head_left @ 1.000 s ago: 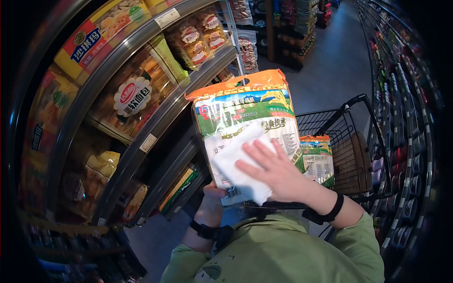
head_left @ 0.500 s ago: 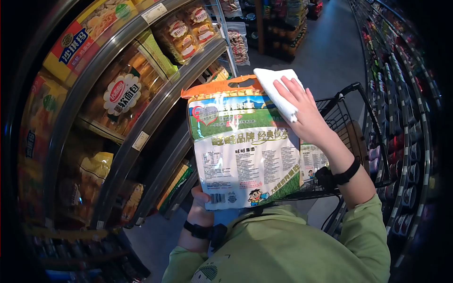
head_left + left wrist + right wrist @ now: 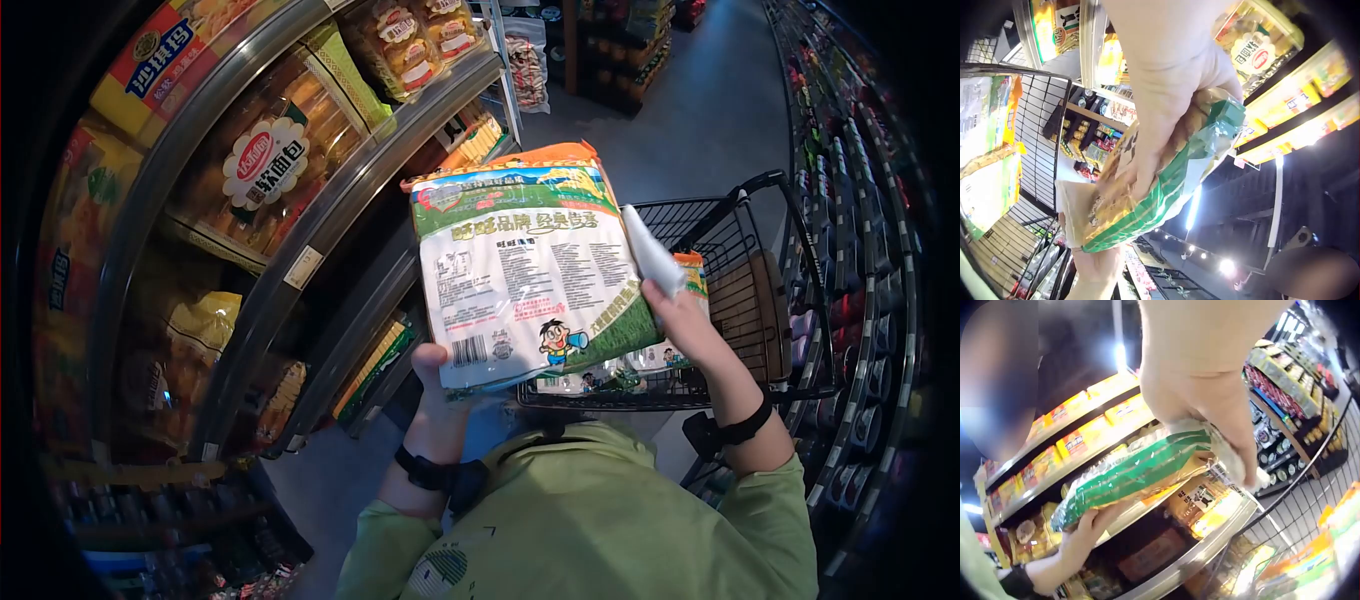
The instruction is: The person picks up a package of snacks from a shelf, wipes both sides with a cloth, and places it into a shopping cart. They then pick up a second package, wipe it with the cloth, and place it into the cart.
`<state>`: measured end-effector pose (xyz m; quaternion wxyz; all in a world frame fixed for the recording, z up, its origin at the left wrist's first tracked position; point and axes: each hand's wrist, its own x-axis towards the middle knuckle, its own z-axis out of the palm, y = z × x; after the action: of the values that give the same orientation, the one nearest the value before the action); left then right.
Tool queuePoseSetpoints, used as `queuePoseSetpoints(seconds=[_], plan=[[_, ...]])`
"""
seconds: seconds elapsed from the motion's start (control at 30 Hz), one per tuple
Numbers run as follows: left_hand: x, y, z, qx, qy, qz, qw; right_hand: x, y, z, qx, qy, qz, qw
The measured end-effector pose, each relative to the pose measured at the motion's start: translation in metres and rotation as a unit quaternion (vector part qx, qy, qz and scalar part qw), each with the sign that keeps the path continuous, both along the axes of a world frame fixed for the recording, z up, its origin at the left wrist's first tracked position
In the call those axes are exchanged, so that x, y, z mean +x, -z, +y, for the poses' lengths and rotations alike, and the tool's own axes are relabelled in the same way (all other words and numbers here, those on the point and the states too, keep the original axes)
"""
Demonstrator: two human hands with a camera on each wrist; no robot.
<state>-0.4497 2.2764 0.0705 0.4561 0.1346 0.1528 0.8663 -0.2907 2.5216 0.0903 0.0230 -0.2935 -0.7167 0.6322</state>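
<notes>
A large snack bag (image 3: 530,300) with an orange top and a white and green printed face is held up in front of the body. My left hand (image 3: 437,400) grips its lower left corner, thumb on the printed face. At the right edge of the bag, my right hand (image 3: 690,328) holds a folded white cloth (image 3: 653,255) against the side. In the right wrist view the cloth (image 3: 1229,456) wraps round the end of the bag, under the right hand. The green side seam (image 3: 1147,209) of the bag shows in the left wrist view.
A black wire shopping cart (image 3: 735,235) stands just beyond the bag, with similar snack bags (image 3: 692,290) in it. Shelves on the left hold packed bread (image 3: 265,165) and yellow boxes (image 3: 150,60). More shelving (image 3: 850,260) lines the right side of the aisle.
The right hand with the cloth has moved from the bag's front face to its upper right corner, then down along the right side. The left hand keeps its hold at the lower left corner.
</notes>
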Motion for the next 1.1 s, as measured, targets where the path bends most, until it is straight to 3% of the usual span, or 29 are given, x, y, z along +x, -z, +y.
queuePoseSetpoints(seconds=[0.03, 0.07, 0.1, 0.13, 0.2, 0.3, 0.37, 0.43, 0.5, 0.53, 0.67, 0.77, 0.8, 0.83, 0.9, 1.1], plan=[[-0.001, 0.001, 0.001, -0.001, -0.001, -0.001, 1.000, 0.004, 0.007, -0.003, -0.147, 0.070, 0.092, 0.982], [-0.003, 0.002, 0.002, -0.001, 0.013, -0.013, 1.000, 0.004, -0.002, -0.005, -0.222, 0.091, 0.099, 0.966], [-0.004, 0.002, 0.004, -0.002, 0.028, -0.025, 0.999, 0.002, -0.011, -0.007, -0.296, 0.111, 0.106, 0.943], [-0.004, 0.000, 0.007, 0.016, 0.036, -0.019, 0.999, 0.004, -0.007, 0.000, -0.297, 0.112, 0.106, 0.942], [-0.003, -0.006, 0.012, -0.011, 0.038, -0.015, 0.999, 0.010, 0.004, 0.015, -0.506, 0.065, 0.100, 0.854], [-0.004, -0.022, 0.020, -0.032, 0.049, 0.025, 0.998, 0.010, 0.004, 0.009, -0.530, 0.085, 0.136, 0.833], [0.000, -0.043, 0.019, -0.116, 0.055, -0.011, 0.992, 0.011, 0.009, 0.012, -0.512, 0.109, 0.141, 0.840], [-0.002, -0.046, 0.019, -0.124, 0.040, 0.015, 0.991, 0.014, 0.013, 0.015, -0.496, 0.130, 0.145, 0.846], [-0.009, -0.056, 0.016, -0.235, 0.121, 0.046, 0.963, 0.019, 0.012, 0.015, -0.483, 0.169, 0.160, 0.844], [-0.013, -0.051, 0.015, -0.207, 0.129, -0.011, 0.970, 0.020, 0.010, 0.012, -0.468, 0.169, 0.183, 0.848], [-0.011, -0.049, 0.002, -0.245, 0.135, 0.006, 0.960, 0.024, 0.008, 0.013, -0.442, 0.166, 0.259, 0.842], [-0.006, -0.039, -0.005, -0.353, 0.091, 0.139, 0.921, 0.027, 0.010, 0.017, -0.448, 0.183, 0.275, 0.831], [0.004, -0.048, 0.001, -0.366, 0.036, 0.183, 0.912, 0.028, 0.011, 0.018, -0.446, 0.183, 0.275, 0.832], [0.009, -0.054, 0.007, -0.365, 0.035, 0.182, 0.913, 0.028, 0.012, 0.018, -0.444, 0.183, 0.282, 0.831], [0.013, -0.064, 0.017, -0.435, -0.022, 0.256, 0.863, 0.028, 0.012, 0.018, -0.442, 0.178, 0.289, 0.831], [0.018, -0.054, 0.025, -0.388, -0.090, 0.212, 0.893, 0.028, 0.011, 0.009, -0.441, 0.161, 0.303, 0.829]])
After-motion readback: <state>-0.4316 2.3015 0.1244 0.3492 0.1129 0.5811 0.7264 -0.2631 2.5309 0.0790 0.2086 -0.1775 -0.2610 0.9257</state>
